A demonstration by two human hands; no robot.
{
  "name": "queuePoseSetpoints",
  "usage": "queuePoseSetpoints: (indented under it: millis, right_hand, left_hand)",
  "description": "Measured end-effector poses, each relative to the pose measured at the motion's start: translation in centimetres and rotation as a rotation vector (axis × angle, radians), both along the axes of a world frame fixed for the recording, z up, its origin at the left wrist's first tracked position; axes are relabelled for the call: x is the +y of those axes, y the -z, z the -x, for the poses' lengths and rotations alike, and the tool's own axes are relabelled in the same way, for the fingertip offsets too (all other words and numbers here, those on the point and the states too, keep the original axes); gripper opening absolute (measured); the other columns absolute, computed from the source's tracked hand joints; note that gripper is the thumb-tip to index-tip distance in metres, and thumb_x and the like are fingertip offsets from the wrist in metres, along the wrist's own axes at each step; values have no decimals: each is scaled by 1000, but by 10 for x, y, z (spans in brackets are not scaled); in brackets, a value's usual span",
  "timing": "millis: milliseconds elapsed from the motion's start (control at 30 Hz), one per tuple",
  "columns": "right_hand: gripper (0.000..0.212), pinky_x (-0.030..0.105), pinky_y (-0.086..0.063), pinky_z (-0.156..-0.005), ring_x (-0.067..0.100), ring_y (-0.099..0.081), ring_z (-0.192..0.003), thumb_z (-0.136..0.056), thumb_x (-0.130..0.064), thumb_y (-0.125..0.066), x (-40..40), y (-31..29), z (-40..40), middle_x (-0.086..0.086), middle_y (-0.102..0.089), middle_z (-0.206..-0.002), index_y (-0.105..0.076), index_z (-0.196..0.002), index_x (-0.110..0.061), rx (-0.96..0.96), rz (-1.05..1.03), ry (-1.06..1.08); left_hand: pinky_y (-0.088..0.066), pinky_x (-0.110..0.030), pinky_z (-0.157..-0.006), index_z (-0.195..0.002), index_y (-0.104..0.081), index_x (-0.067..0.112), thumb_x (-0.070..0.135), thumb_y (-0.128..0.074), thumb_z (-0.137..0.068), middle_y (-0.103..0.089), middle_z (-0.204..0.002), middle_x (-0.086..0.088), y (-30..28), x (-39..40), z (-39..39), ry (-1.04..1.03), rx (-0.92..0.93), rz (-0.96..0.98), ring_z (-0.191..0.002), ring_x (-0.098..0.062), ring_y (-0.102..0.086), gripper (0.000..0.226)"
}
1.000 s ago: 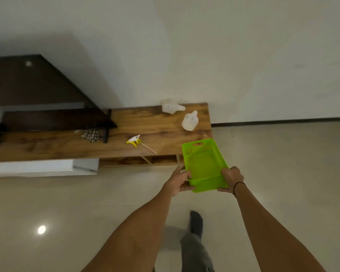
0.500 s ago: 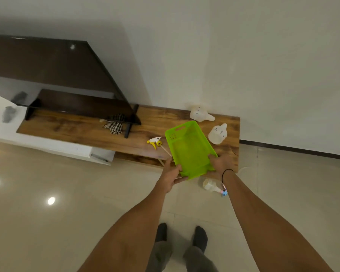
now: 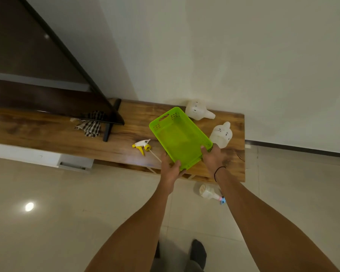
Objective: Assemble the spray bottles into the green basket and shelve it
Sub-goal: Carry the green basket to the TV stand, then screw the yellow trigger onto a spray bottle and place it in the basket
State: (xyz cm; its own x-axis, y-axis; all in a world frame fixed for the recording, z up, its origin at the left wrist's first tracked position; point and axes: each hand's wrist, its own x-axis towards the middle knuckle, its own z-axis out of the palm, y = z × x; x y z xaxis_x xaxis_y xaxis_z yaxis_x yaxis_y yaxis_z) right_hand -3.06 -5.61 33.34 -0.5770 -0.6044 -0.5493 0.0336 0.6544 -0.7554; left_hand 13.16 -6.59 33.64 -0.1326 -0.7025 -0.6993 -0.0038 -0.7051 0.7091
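The empty green basket (image 3: 180, 137) is over the right part of the wooden bench top (image 3: 67, 134), tilted diagonally. My left hand (image 3: 170, 169) grips its near corner and my right hand (image 3: 212, 158) grips its near right side. Two white bottle bodies without heads lie on the bench: one (image 3: 197, 110) behind the basket near the wall, one (image 3: 221, 134) to its right. A white and yellow spray head (image 3: 142, 146) with a dip tube lies just left of the basket. A further bottle (image 3: 208, 192) with a pink and blue tip lies on the floor under my right forearm.
A dark TV (image 3: 47, 75) on a stand fills the bench's left half, with a checked cloth (image 3: 89, 124) beneath its edge. A white drawer unit (image 3: 73, 162) sits under the bench at left. The wall runs close behind. My feet (image 3: 198, 252) stand on the tiled floor.
I have stepped closer to the bench. The basket, held in both hands throughout, has travelled forward from in front of the bench to above its top, between the spray head and the bottles.
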Motion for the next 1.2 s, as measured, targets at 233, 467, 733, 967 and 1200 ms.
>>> queuePoseSetpoints:
  millis: [233, 467, 733, 967, 1200]
  right_hand:
    - [36, 48, -54, -101, 41, -65, -122, -111, -20, -56, 5, 45, -8, 26, -69, -130, -57, -138, 5, 75, 13, 30]
    - [42, 55, -49, -113, 40, -59, -133, -117, -24, -39, 1, 50, -20, 24, -60, -144, -46, -146, 5, 74, 48, 89]
    - [50, 50, -46, -118, 36, -55, -142, -118, -31, -29, 14, 47, -39, 19, -58, -152, -45, -154, 1, 127, 183, 97]
    - [56, 47, -48, -114, 40, -56, -141, -117, -39, -30, 30, 66, -33, 21, -59, -151, -47, -153, 0, 165, 276, 53]
    - [61, 60, -59, -102, 36, -67, -123, -111, -54, -41, 23, 81, -14, 11, -66, -128, -54, -144, -5, 45, 285, 63]
  left_hand:
    - [-63, -47, -97, -165, -18, 34, -3, -57, -101, -45, -154, -3, 47, 4, -6, 97, -48, 54, -131, -29, -59, 84]
    - [-50, -58, -113, -165, -21, 26, 11, -74, -98, -47, -159, -7, 66, 3, -10, 159, -93, 114, -142, -36, -52, 87]
    - [-50, -52, -102, -169, -15, 31, 53, -96, -68, -43, -155, -19, 54, -15, -28, 526, -642, 585, -139, -42, -48, 131]
    - [-50, -44, -93, -138, -59, 33, 98, -67, -55, -44, -134, -7, 57, -23, -46, 735, -1027, 865, -128, -32, -48, 107]
    - [-49, -45, -99, -121, -69, 34, 98, -63, -60, -55, -127, -4, 55, -55, -27, 795, -974, 979, -130, -29, -51, 89]
